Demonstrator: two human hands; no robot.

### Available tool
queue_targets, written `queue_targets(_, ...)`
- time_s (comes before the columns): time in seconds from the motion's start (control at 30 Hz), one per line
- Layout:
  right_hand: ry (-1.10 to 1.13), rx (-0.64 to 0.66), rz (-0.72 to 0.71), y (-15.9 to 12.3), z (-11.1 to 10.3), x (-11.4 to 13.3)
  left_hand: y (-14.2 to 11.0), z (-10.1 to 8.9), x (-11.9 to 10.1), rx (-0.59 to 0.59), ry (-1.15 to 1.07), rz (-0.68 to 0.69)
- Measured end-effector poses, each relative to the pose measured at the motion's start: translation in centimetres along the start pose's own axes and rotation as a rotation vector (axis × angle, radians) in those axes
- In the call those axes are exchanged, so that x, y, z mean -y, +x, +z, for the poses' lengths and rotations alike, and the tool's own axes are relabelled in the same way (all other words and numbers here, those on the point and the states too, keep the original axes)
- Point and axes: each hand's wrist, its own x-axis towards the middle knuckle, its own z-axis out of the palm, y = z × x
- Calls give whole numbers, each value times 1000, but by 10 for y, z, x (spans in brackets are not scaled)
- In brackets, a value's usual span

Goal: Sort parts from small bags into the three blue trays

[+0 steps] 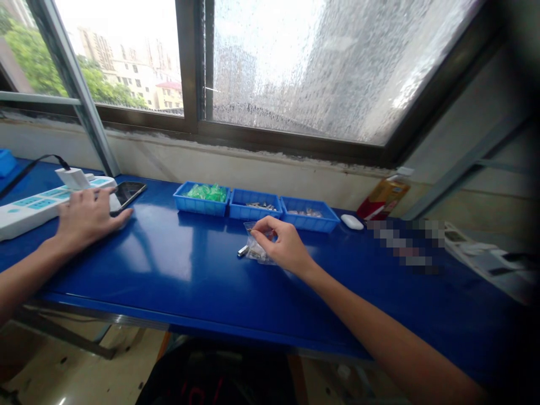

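My right hand [284, 243] has its thumb and fingers pinched together at the upper edge of a small clear plastic bag [256, 251] on the blue table. Small pieces show inside the bag, too blurred to name. Just left of it lies a small shiny metal piece [242, 251]. My left hand [90, 212] is spread palm down, fingers apart, between a white power strip [25, 215] and a dark phone [130, 192]. Its fingers cover part of both; whether it touches the phone I cannot tell.
Along the wall stand three blue bins: one with green plastic pieces [208, 193], one with metal parts [260, 206], one with small pale pieces [307, 213]. Right of them are a white rounded case [352, 221] and a bottle [386, 194]. A charger [72, 178] sits on the strip.
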Motion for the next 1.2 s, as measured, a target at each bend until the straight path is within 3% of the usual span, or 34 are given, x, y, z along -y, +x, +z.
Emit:
queue_targets(0.07,-50,-40,-57,0,1,-2,-12,-6,-39,-8,-215,216)
queue_targets(0.13,-113,-85,-118,-1,2,-4,-24,-10,-89,233,-594,324)
queue_targets(0.23,-215,-95,-200,-2,1,-6,-37,-8,-161,647,-1140,321)
queue_targets(0.27,-243,-91,-225,-2,0,-7,-40,-6,-181,733,-1265,309)
queue_targets(0.37,-297,-95,-277,-2,-2,-11,-38,0,-215,813,-1458,284)
queue_targets(0.43,-315,-105,-291,-1,-4,-13,-33,4,-221,775,-1470,294)
queue_targets(0.5,-321,-114,-281,0,-5,-12,-29,8,-219,659,-1434,335)
queue_targets(0.6,-243,-101,-170,1,-6,-8,-25,14,-213,323,-1252,508)
queue_targets(0.7,-14,0,77,3,-4,-5,-28,19,-209,45,-1009,717)
queue_targets(0.77,129,42,225,4,-2,-6,-32,21,-207,-45,-928,797)
queue_targets(0.87,246,20,292,5,2,-11,-35,20,-207,-104,-896,859)
queue_targets(0.93,257,-20,267,4,4,-15,-36,17,-208,-65,-927,857)
queue_targets(1.0,158,-80,184,2,3,-17,-37,14,-209,70,-1031,778)
queue_targets(1.13,-189,-102,-110,0,-4,-18,-38,11,-212,529,-1456,395)
queue_targets(1.2,-315,-68,-202,0,-6,-17,-38,10,-212,672,-1614,243)
